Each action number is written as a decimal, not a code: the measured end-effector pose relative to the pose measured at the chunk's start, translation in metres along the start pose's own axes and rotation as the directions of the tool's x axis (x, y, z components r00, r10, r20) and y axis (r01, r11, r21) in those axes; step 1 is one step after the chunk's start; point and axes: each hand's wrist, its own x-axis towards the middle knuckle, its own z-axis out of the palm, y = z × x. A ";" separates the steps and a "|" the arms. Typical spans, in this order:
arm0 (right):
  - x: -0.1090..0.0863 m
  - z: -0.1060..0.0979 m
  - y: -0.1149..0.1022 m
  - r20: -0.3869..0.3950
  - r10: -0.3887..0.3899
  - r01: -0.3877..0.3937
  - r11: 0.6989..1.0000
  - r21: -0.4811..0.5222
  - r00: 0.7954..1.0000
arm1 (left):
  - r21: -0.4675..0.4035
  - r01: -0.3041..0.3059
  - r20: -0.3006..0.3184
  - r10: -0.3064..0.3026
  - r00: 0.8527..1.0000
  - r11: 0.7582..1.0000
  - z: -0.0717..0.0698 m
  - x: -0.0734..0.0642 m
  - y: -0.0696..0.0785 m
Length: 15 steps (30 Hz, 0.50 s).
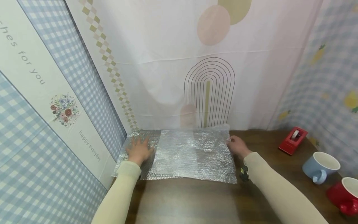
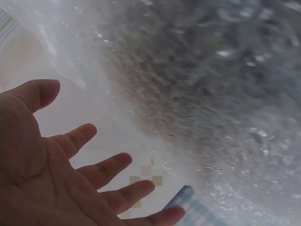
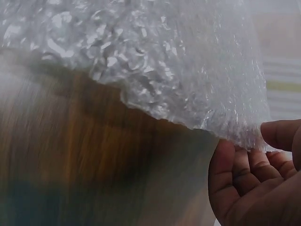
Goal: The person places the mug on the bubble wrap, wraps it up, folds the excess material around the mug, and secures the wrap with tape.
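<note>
A wide sheet of clear bubble wrap (image 1: 179,155) spreads over the back of the brown table, its far edge raised against the backdrop. At the sheet's right edge, my right hand (image 1: 239,147) pinches the wrap between thumb and curled fingers. The right wrist view shows that edge lifted off the table, with the thumb (image 3: 282,134) on one face. My left hand (image 1: 139,151) is at the sheet's left end, fingers spread. In the left wrist view its fingers (image 2: 106,170) are loosely extended beside the wrap (image 2: 202,84); I cannot tell whether they touch it.
To the right on the wooden table (image 1: 268,174) are a red tape dispenser (image 1: 293,140), a light blue mug (image 1: 317,168) and a red mug (image 1: 341,194). A printed white cloth (image 1: 162,77) hangs behind the table, with checked cloth (image 1: 56,34) at the left.
</note>
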 end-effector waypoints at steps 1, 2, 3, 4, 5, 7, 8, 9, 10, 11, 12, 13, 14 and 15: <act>0.000 -0.005 0.004 0.008 0.004 -0.004 1.000 -0.008 1.000 | -0.004 -0.004 0.008 0.004 1.000 1.000 0.001 0.000 -0.001; 0.001 -0.009 0.008 0.013 0.007 -0.006 1.000 -0.015 1.000 | -0.006 -0.009 0.019 0.009 1.000 1.000 0.001 0.001 -0.003; 0.002 -0.014 0.012 0.017 0.008 -0.008 1.000 -0.026 1.000 | -0.005 -0.017 0.029 0.017 0.999 1.000 0.002 0.002 -0.005; 0.002 -0.018 0.015 0.019 0.012 -0.012 0.999 -0.037 1.000 | -0.007 -0.023 0.039 0.023 0.999 1.000 0.003 0.004 -0.007; 0.004 -0.022 0.019 0.026 0.018 -0.017 0.999 -0.039 0.999 | -0.006 -0.033 0.037 0.033 0.999 0.999 0.006 0.006 -0.009; 0.007 -0.029 0.025 0.029 0.031 -0.030 0.998 -0.048 0.999 | -0.003 -0.041 0.063 0.041 0.997 0.999 0.006 0.006 -0.012; 0.008 -0.032 0.028 0.029 0.040 -0.038 0.998 -0.053 0.999 | -0.001 -0.042 0.072 0.042 0.997 0.999 0.006 0.007 -0.014; 0.010 -0.034 0.031 0.031 0.049 -0.047 0.997 -0.059 0.998 | -0.001 -0.041 0.079 0.041 0.996 0.999 0.007 0.007 -0.015; 0.010 -0.037 0.034 0.030 0.055 -0.053 0.997 -0.064 0.998 | -0.002 -0.038 0.087 0.038 0.995 0.999 0.008 0.007 -0.017; 0.010 -0.039 0.038 0.029 0.063 -0.061 0.996 -0.068 0.998 | 0.002 -0.039 0.083 0.039 0.996 0.999 0.011 0.008 -0.019; 0.011 -0.042 0.040 0.026 0.071 -0.069 0.994 -0.080 0.997 | 0.003 -0.035 0.093 0.034 0.995 0.999 0.011 0.008 -0.020; 0.010 -0.045 0.043 0.018 0.078 -0.076 0.993 -0.095 0.997 | 0.013 -0.041 0.092 0.040 0.995 0.999 0.013 0.009 -0.022; 0.010 -0.048 0.045 0.009 0.083 -0.082 0.991 -0.109 0.996 | 0.022 -0.049 0.090 0.047 0.995 0.999 0.013 0.010 -0.023; 0.009 -0.052 0.047 0.000 0.084 -0.083 0.989 -0.123 0.996 | 0.032 -0.062 0.073 0.059 0.996 0.998 0.017 0.014 -0.025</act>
